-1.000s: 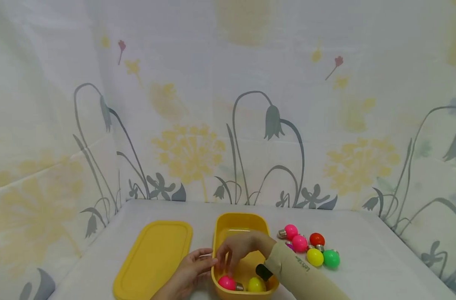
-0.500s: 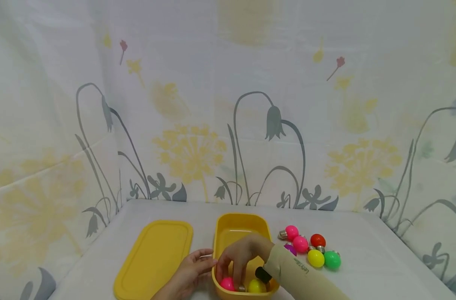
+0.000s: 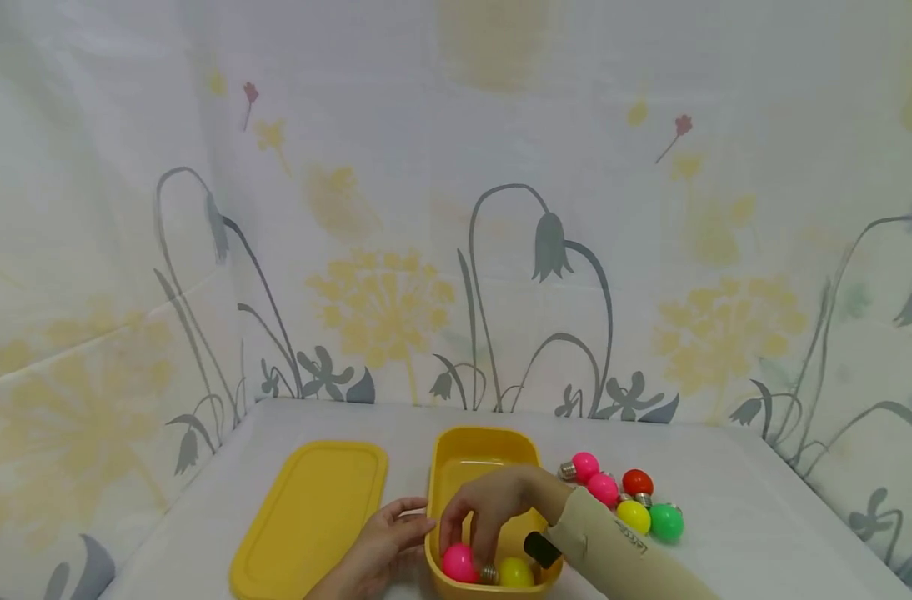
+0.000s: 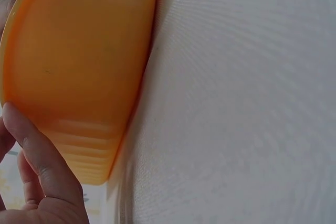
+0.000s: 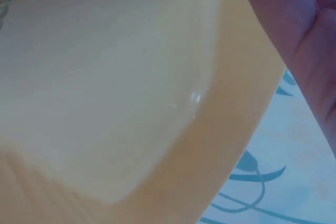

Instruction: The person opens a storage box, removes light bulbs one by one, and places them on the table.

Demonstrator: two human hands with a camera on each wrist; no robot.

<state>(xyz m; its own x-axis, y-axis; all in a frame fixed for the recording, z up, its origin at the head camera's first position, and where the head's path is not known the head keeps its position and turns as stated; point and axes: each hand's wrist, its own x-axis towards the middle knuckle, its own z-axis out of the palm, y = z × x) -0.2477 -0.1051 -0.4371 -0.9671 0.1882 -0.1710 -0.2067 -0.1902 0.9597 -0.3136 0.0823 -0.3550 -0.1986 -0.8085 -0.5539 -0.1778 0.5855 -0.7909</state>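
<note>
A yellow plastic box (image 3: 447, 446) stands on the table, its long side running away from me. My left hand (image 3: 384, 537) steadies its left wall, fingers fairly straight, fingertips at the rim; the left wrist view shows one fingertip against that edge. My right hand (image 3: 493, 504) reaches down inside the box, its bent fingers pinching a pink light bulb (image 3: 459, 564) near the front end. The bulb's metal screw base points right. Beside it in the box lies a yellow light bulb (image 3: 515, 572). In the right wrist view, the pink bulb's glass is out of sight.
Right of the box several bulbs lie in a cluster: two pink, a red bulb (image 3: 638, 482), a yellow bulb (image 3: 633, 517) and a green bulb (image 3: 667, 523). A flat yellow lid (image 3: 313, 517) lies to the left. Flower-patterned cloth (image 3: 456, 208) hangs behind the white table (image 3: 734, 500).
My right hand has lowered onto the pink bulb in the box, then shifted slightly right with it. The sleeve now covers the purple bulb. The left hand stays at the box wall.
</note>
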